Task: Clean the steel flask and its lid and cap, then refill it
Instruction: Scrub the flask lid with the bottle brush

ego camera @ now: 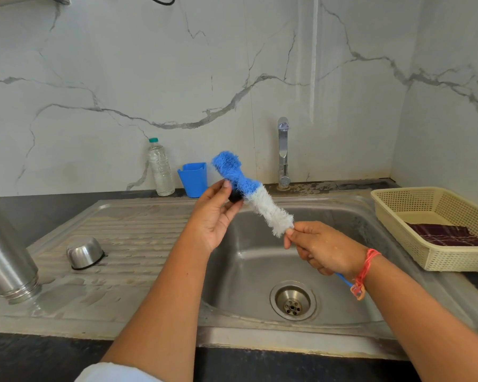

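Left hand [215, 216] pinches a small black lid [234, 196] above the sink [342, 216]. Right hand [318, 246] grips the handle of the blue-and-white brush [254, 197], whose bristles overlap the lid. The steel flask [6, 257] stands inverted on the wet drainboard [138, 238], with the steel cap [84, 253] near it.

Flask [6, 249], cap [84, 253] on drainboard [138, 244]

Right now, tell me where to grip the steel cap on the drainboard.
Come from above, fingers round the cap at its side wall, just above the black rim: it sits mouth down on the drainboard, and the rounded top would likely slip.
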A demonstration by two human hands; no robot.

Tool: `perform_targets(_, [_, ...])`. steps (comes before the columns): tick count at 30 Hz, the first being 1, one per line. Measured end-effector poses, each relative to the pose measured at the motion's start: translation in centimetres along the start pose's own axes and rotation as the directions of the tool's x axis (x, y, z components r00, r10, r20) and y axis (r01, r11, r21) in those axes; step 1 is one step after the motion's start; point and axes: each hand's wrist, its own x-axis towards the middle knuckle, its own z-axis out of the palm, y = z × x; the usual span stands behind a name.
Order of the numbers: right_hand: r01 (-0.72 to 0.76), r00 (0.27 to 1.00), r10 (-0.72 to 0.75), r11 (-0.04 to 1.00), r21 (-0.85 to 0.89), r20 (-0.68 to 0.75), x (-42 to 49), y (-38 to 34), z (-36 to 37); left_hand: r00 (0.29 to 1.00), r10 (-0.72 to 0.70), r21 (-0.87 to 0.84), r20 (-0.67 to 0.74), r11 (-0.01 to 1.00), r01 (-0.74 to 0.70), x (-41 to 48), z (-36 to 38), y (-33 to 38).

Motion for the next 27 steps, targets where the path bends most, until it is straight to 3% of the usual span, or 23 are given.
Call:
perform_targets(3, [-0.016, 1.000, 0.016, 1.000, -0.005, 0.006, -0.3, 0.3, -0.2, 0.995, 0.045, -0.197, -0.092, 0.978, -0.062, 0.3, -0.4, 0.5])
perform_targets(8, [0.023, 1.000, -0.022, 1.000, 0.014, -0.021, 0.4, 0.1, 0.5, 0.999, -0.018, -0.224, -0.037, 0.975, 0.010, -0.2, 0.5, 0.1])
perform_targets(12, [0.026, 0.999, -0.026, 0.999, -0.023, -0.023, 0.2, 0.6, 0.1, 0.994, 0.005, -0.362, -0.105, 0.931, -0.043, 0.1, 0.3, 0.5])
perform_targets(18, [0.049, 0.997, -0.047, 0.998, 0.031, -0.055, 0.8, 0.5, 0.5, 0.999, -0.049, -0.257, 0.021, 0.965, 0.053, 0.0, 0.7, 0.2])
perform_targets(27, [0.061, 0.995, -0.041, 0.974, 0.220, -0.095, 0.4, -0.1, 0.4, 0.996, 0.006, -0.318, -0.084, 0.948, -0.033, 1.4, -0.9, 0.5])
